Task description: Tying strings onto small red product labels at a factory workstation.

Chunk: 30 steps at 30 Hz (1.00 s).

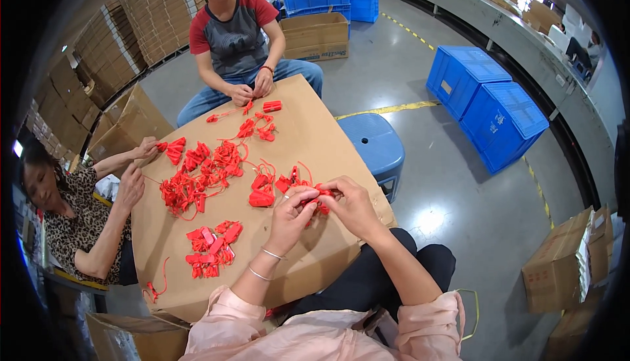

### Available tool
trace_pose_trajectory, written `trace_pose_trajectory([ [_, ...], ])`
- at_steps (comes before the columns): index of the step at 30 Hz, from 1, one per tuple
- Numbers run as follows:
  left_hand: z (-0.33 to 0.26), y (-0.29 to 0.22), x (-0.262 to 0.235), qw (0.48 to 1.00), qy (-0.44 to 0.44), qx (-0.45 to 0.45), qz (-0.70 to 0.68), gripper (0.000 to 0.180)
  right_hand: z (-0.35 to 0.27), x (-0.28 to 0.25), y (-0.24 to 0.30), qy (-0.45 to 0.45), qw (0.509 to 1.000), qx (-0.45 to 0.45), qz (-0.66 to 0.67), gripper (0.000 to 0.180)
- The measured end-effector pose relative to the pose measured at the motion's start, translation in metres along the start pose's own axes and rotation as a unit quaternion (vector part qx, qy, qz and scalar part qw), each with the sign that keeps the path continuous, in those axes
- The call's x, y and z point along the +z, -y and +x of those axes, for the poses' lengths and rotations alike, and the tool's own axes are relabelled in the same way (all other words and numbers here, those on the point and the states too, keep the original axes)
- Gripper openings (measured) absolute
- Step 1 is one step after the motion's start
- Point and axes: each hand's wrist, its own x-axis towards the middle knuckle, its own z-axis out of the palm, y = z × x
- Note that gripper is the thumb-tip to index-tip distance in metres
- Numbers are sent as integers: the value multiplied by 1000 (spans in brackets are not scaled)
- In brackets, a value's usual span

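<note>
My left hand (293, 215) and my right hand (353, 207) meet over the near right part of a cardboard-topped table (315, 121). Fingertips of both are pinched on a small red corded piece (322, 209); its exact kind is partly hidden by the fingers. Just beyond and left of my hands lies a small cluster of similar red pieces (262, 193) with loose cords. A larger tangled heap of red corded pieces (220, 164) covers the table's middle. Nearer, left of my left forearm, rests another red pile (212, 249) with a few pale bits.
Two co-workers sit at the far and left sides, each handling red pieces. A blue stool (373, 139) stands at the table's right. Blue crates (502, 121) are on the floor farther right, cardboard boxes (558, 259) at the near right. A conveyor (485, 23) curves behind.
</note>
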Motion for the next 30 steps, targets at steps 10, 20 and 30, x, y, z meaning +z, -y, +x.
trace_pose_trajectory([
  [10,31,-33,-7,985,35,-1,169,30,7,-13,8,-71,992,-27,103,14],
  [20,56,-31,0,986,89,-139,-2,21,11,-21,1,-12,944,92,316,27],
  [30,52,-40,-2,986,50,-143,-74,16,1,1,-32,139,970,-16,-201,42],
])
